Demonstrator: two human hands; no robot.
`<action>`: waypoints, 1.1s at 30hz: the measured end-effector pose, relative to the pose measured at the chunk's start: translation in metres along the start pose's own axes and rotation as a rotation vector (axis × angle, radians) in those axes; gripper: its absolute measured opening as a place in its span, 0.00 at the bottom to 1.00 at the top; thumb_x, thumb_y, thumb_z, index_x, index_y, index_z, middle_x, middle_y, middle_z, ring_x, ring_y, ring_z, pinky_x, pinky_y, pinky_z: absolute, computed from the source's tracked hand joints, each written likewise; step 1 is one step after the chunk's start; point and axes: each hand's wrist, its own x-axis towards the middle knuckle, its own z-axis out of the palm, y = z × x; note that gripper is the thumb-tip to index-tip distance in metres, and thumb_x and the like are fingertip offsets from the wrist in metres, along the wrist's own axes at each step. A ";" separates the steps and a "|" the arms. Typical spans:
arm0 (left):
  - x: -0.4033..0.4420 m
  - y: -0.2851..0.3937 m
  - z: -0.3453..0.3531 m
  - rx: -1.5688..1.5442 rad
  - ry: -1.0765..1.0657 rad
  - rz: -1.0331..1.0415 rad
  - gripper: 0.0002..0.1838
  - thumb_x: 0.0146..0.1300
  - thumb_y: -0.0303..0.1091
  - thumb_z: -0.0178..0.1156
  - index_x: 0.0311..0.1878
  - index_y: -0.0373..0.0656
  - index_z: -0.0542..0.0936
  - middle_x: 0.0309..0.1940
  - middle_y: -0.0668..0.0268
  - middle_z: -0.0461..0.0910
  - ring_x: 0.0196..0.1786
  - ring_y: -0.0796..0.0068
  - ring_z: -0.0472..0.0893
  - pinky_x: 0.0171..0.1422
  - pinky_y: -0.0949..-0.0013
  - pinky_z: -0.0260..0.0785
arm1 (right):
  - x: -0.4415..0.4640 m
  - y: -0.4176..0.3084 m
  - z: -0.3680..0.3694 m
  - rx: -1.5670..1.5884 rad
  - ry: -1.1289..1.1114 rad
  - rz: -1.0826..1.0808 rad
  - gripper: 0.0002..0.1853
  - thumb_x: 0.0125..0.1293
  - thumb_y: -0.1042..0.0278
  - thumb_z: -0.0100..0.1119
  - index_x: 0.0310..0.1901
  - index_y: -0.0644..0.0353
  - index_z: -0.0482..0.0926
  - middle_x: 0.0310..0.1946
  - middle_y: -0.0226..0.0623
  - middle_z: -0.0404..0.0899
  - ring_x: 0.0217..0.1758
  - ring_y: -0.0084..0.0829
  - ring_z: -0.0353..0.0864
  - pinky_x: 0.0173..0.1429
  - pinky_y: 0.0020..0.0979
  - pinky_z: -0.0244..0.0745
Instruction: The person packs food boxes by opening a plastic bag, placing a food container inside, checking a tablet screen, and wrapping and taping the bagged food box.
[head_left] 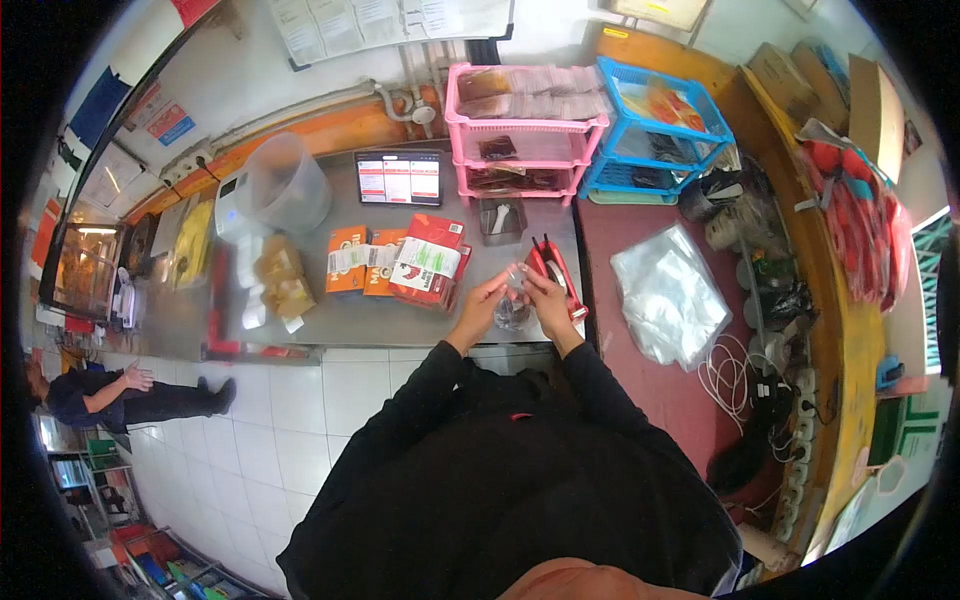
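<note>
My L hand (pixel 484 303) & R hand (pixel 547 303) are nearly closed, fingertips together on clear plastic (pixel 513 312) held btwn them, nr the front edge of the metal bench (pixel 405 322), toward its R end. Red tape dispenser (pixel 571 278) is just beside my R hand; red packs (pixel 428 272), then orange boxes (pixel 347 264), sit L of my L hand. Farther out, tablet (pixel 398 181) & pink rack (pixel 530 125) stand along the rear edge, w/ clear bags (pixel 672 295) on the reddish surface R.

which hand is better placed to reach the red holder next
Probably the right hand: it is right beside the red holder, while the left hand is farther away. Both seem to be pinching clear plastic, so the right may need freeing first.
</note>
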 end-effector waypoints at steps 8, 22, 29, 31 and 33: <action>0.030 -0.038 -0.003 -0.158 -0.041 -0.121 0.18 0.69 0.31 0.54 0.60 0.43 0.63 0.26 0.69 0.73 0.30 0.82 0.73 0.37 0.76 0.67 | 0.014 0.003 -0.009 0.112 -0.140 0.218 0.14 0.68 0.71 0.55 0.50 0.72 0.79 0.33 0.35 0.81 0.33 0.21 0.77 0.42 0.23 0.71; 0.033 -0.029 -0.019 -0.436 -0.177 -0.361 0.26 0.60 0.31 0.64 0.58 0.42 0.65 0.37 0.69 0.80 0.36 0.76 0.80 0.42 0.74 0.72 | 0.018 0.008 -0.013 0.057 -0.109 0.066 0.31 0.65 0.79 0.57 0.68 0.63 0.59 0.38 0.37 0.83 0.43 0.25 0.82 0.50 0.25 0.74; 0.025 -0.014 0.010 0.444 0.239 0.111 0.17 0.54 0.30 0.65 0.47 0.40 0.74 0.22 0.63 0.79 0.31 0.76 0.81 0.35 0.69 0.70 | 0.007 -0.025 -0.001 -0.165 0.010 0.003 0.27 0.57 0.86 0.61 0.58 0.63 0.67 0.34 0.38 0.83 0.42 0.23 0.82 0.47 0.22 0.75; 0.025 -0.023 0.011 0.522 0.326 0.088 0.13 0.55 0.32 0.64 0.42 0.39 0.77 0.20 0.63 0.78 0.31 0.77 0.81 0.35 0.68 0.70 | 0.003 -0.025 -0.002 -0.212 0.019 -0.026 0.24 0.56 0.86 0.62 0.54 0.62 0.69 0.34 0.37 0.84 0.41 0.21 0.82 0.46 0.21 0.75; 0.027 -0.029 0.008 0.713 0.214 0.159 0.10 0.56 0.34 0.63 0.38 0.38 0.82 0.23 0.64 0.80 0.31 0.77 0.79 0.37 0.68 0.70 | 0.002 -0.021 -0.004 -0.338 0.033 -0.138 0.18 0.53 0.85 0.66 0.43 0.62 0.71 0.32 0.33 0.82 0.40 0.19 0.81 0.44 0.20 0.75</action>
